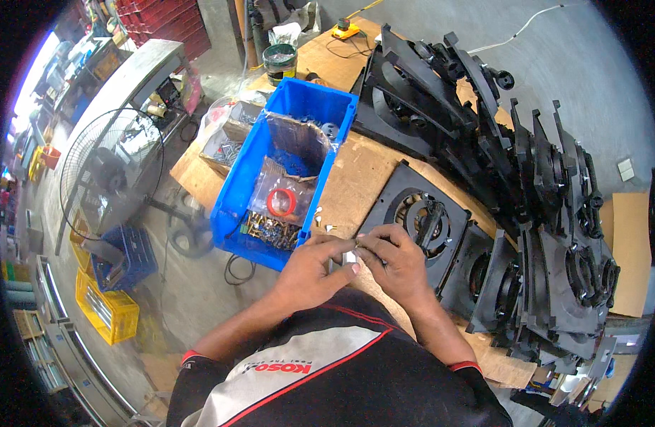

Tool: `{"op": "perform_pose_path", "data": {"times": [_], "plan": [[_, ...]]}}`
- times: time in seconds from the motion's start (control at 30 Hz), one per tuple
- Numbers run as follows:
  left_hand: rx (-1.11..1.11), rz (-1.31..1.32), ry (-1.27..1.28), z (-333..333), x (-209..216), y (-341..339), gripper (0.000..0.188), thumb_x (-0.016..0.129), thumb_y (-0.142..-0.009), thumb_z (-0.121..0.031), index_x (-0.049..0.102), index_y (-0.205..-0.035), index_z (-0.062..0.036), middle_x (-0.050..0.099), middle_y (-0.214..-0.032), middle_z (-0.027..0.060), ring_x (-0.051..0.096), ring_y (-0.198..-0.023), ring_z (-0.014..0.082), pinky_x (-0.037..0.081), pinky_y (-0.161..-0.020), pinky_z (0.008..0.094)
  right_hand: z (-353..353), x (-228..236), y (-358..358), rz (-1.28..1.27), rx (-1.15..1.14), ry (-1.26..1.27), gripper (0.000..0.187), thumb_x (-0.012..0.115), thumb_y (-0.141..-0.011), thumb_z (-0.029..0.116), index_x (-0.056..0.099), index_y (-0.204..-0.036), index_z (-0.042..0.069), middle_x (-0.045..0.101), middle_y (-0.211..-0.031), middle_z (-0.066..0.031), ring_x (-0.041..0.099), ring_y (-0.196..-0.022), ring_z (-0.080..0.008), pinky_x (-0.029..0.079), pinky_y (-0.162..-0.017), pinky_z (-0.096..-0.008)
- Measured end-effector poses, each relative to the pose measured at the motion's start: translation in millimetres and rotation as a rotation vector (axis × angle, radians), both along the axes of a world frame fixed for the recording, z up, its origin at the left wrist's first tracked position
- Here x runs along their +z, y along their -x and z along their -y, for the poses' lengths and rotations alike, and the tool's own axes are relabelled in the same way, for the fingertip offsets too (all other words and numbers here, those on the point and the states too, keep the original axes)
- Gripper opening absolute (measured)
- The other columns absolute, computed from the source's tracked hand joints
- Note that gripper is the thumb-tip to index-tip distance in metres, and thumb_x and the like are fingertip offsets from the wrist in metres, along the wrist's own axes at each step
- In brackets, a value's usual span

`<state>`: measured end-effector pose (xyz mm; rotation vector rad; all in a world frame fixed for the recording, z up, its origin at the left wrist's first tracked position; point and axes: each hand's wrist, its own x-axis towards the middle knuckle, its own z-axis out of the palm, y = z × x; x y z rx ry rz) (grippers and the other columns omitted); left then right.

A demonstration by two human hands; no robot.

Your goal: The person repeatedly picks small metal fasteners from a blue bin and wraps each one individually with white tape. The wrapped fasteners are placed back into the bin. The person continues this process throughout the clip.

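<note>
Close in front of my body, my left hand [315,266] is closed on a small silvery piece [349,257]; its exact kind does not show. My right hand [397,265] meets it, its thumb and fingertips pinched together at the top of that piece. Whatever sits between those fingertips is too small to name. Just beyond both hands lie a few small metal fasteners [330,227] on the wooden tabletop [351,171]. A black square panel with a round grille [423,213] lies flat beyond my right hand.
At left stands a blue bin [228,206] holding loose screws [270,229], a plastic bag and a red ring [280,202]. Many black panels [484,142] are stacked on the right. A dark tub [280,62] stands at the back; a standing fan [113,174] and yellow crate [105,309] are farther left.
</note>
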<state>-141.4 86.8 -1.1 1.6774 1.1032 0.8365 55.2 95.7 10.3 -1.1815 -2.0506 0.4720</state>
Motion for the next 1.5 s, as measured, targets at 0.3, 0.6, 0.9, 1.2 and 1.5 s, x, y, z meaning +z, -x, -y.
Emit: {"op": "perform_pose_path", "data": {"times": [0.3,0.6,0.9,1.2,1.5], "plan": [[0.044,-0.006,0.049,4.5,4.1,2.5,0.037,0.072,-0.085,-0.024,0.068,-0.115,-0.0037,0.068,-0.103,0.0188,0.063,-0.099,0.0331,0.049,-0.089,0.0394,5.9,1.1,2.2,0.007,0.047,0.042,0.021,0.075,-0.08,0.006,0.071,-0.099,0.001,0.067,-0.091,-0.0136,0.068,-0.077,-0.0271,0.054,-0.066,-0.0329],[0.141,-0.006,-0.044,4.1,-2.5,-3.3,0.026,0.067,-0.088,-0.024,0.066,-0.105,-0.0046,0.066,-0.088,0.015,0.062,-0.084,0.0305,0.048,-0.075,0.0403,6.2,1.1,6.1,-0.181,-0.024,0.144,0.017,0.075,-0.083,0.009,0.07,-0.096,-0.002,0.071,-0.087,-0.0138,0.07,-0.077,-0.0235,0.054,-0.067,-0.0315],[0.206,0.101,-0.037,-0.1,-0.3,-6.4,0.017,0.063,-0.09,-0.017,0.067,-0.1,-0.0038,0.066,-0.085,0.0165,0.063,-0.08,0.0316,0.049,-0.072,0.0397,6.1,-8.5,10.3,-0.315,-0.069,0.298,0.014,0.07,-0.086,0.009,0.07,-0.097,0.0,0.07,-0.084,-0.0144,0.07,-0.075,-0.0238,0.053,-0.067,-0.0327],[0.246,0.047,-0.15,-7.3,-5.9,-8.4,0.015,0.062,-0.089,-0.013,0.065,-0.096,-0.0009,0.066,-0.083,0.0172,0.064,-0.08,0.0318,0.049,-0.071,0.0392,-0.3,-9.4,15.0,-0.305,-0.065,0.245,0.017,0.07,-0.087,0.008,0.07,-0.1,-0.003,0.071,-0.087,-0.0145,0.07,-0.076,-0.0204,0.054,-0.067,-0.0305],[0.22,0.293,0.192,-6.6,-5.6,-7.3,0.018,0.058,-0.096,-0.015,0.063,-0.097,0.0025,0.066,-0.078,0.01,0.063,-0.072,0.0139,0.049,-0.067,0.0306,-4.0,-2.1,9.0,-0.287,-0.104,0.364,0.024,0.073,-0.083,0.01,0.071,-0.105,0.0,0.072,-0.096,-0.0159,0.071,-0.086,-0.0264,0.055,-0.075,-0.034]]}}
